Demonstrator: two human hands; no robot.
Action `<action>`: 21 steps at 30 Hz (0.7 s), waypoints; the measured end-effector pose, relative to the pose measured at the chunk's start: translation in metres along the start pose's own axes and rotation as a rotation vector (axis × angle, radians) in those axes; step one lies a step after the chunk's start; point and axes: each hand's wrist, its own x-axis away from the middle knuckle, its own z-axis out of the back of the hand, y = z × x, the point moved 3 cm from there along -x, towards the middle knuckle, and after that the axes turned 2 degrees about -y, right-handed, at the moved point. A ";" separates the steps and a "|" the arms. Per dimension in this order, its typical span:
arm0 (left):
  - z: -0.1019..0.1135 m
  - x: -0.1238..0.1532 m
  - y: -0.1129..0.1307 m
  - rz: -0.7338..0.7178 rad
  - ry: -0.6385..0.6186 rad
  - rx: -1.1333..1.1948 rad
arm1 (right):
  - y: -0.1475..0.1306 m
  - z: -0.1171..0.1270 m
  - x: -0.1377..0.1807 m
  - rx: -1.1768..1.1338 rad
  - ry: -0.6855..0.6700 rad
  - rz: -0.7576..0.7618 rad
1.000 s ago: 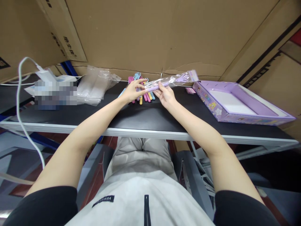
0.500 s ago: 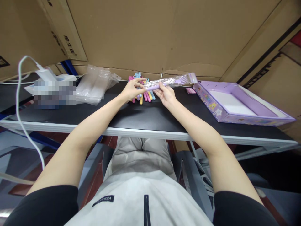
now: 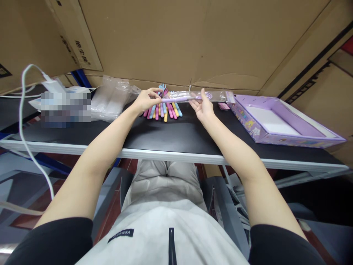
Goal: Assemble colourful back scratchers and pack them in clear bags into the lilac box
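A purple hand-shaped stick (image 3: 179, 98) lies inside a clear plastic sleeve (image 3: 217, 96), held level above the black table (image 3: 176, 136). My left hand (image 3: 146, 100) pinches the stick's handle end. My right hand (image 3: 202, 106) holds the sleeve near the stick's head, thumb on top. Just below them lies a bunch of several coloured sticks (image 3: 162, 109), pink, blue and yellow, fanned out on the table.
A purple tray-like box (image 3: 278, 125) sits at the right of the table. A pile of clear plastic bags (image 3: 110, 97) and a white charger with cable (image 3: 52, 86) lie at the left. Cardboard boxes (image 3: 176, 40) wall off the back.
My hands have drawn apart: the left moved left with the handle, the right slid right along the sleeve. The bagged stick now lies level instead of tilted up to the right.
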 end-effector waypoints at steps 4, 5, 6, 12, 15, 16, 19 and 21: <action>0.000 0.000 -0.009 0.026 -0.012 -0.037 | -0.004 0.008 -0.005 -0.034 0.025 -0.030; -0.002 0.001 -0.010 0.016 -0.029 -0.062 | -0.003 0.009 -0.005 -0.041 0.031 -0.042; -0.005 0.001 -0.010 -0.005 -0.048 -0.094 | -0.002 0.009 -0.005 -0.044 0.036 -0.055; -0.023 0.006 0.004 -0.183 -0.093 -0.276 | 0.003 0.005 -0.002 -0.008 0.017 -0.079; -0.024 0.007 0.014 -0.217 -0.105 -0.312 | 0.001 0.004 -0.008 0.045 -0.007 -0.045; -0.022 0.007 0.017 -0.220 -0.103 -0.324 | 0.000 0.006 -0.011 0.057 -0.010 -0.030; -0.015 0.007 0.023 -0.219 -0.066 -0.353 | -0.011 0.018 -0.028 0.079 0.017 0.028; -0.008 0.007 0.024 -0.221 -0.022 -0.364 | -0.024 0.034 -0.040 0.112 0.066 0.087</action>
